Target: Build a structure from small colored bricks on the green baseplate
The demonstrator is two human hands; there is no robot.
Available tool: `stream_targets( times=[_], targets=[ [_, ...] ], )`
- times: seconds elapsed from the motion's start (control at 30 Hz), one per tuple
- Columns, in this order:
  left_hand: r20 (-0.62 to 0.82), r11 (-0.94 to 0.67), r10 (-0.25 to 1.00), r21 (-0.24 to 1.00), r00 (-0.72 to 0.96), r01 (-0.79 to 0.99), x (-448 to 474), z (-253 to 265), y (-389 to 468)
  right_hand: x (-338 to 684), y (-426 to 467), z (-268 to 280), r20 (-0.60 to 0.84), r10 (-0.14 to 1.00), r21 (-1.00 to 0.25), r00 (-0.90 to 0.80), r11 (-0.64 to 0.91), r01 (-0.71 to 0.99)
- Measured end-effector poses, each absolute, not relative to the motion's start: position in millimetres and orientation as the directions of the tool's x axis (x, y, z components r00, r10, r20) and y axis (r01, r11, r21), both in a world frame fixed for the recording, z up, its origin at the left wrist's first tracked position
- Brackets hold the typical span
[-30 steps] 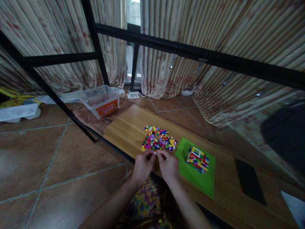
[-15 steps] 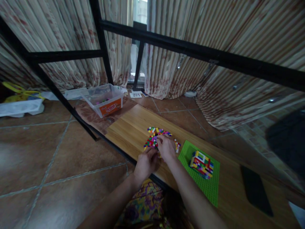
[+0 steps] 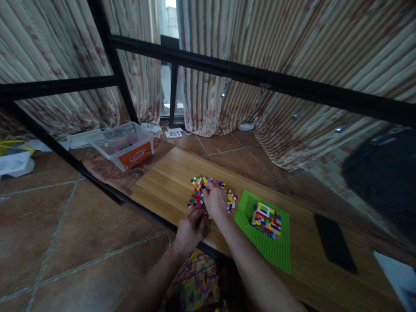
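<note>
Right hand: since the frame a second ago, yours [image 3: 215, 200] has parted from the left and gone out over the bricks; the whole view has also shifted a little. Its fingers bend down among the pieces, with a dark brick just at the fingertips; you cannot tell from here whether they pinch it.
Left hand: yours [image 3: 191, 227] stays by the near edge of the pile, fingers curled in towards the thumb; whether a piece sits between them is hidden.
Loose bricks: a spread of tiny, many-coloured, plastic-looking building bricks [image 3: 196, 197] lies on the long, light-brown wooden table [image 3: 162, 186], partly under your right hand.
Brick handling: each should feel light, stiff and smooth, hard to break but easy to flick away or lose; take one by two opposite sides between thumb and fingertip, leaving its top and underside free.
Built block: a small, boxy, multicoloured brick structure [image 3: 267, 220] stands on a flat, bright-green studded baseplate [image 3: 273, 253], right of the pile. It is probably rigid yet liable to shed pieces if squeezed at a corner; hold it low, by opposite walls.
Dark slab: a flat, black, rectangular object [image 3: 334, 242] lies farther right, apart from the baseplate.
</note>
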State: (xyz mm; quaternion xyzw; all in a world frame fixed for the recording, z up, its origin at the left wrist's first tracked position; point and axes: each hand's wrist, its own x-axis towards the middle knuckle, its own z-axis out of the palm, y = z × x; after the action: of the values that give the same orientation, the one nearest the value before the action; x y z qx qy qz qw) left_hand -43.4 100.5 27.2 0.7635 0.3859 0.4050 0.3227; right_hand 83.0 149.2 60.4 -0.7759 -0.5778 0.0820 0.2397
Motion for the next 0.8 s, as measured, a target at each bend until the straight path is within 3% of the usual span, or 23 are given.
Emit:
stream_targets(
  times=[0.2,0.37,0.57,0.8],
  targets=[
    [0.397,-0.541,0.827,0.756,0.398,0.370,-46.5,23.2,102.9,94.4,85.2,72.0,0.287,0.904,-0.690,0.318,-0.035,0.723],
    [0.440,-0.585,0.805,0.706,0.399,0.401,-47.9,16.1,106.1,111.6,21.2,57.7,0.216,0.860,-0.834,0.461,-0.083,0.545],
    [0.463,-0.613,0.785,0.677,0.412,0.408,-48.6,16.8,108.0,129.2,-14.8,41.5,0.165,0.821,-0.816,0.547,-0.198,0.543],
    [0.448,-0.619,0.773,0.688,0.449,0.379,-49.1,22.8,104.3,123.1,9.5,41.4,0.177,0.829,-0.759,0.530,-0.227,0.610]
  ],
)
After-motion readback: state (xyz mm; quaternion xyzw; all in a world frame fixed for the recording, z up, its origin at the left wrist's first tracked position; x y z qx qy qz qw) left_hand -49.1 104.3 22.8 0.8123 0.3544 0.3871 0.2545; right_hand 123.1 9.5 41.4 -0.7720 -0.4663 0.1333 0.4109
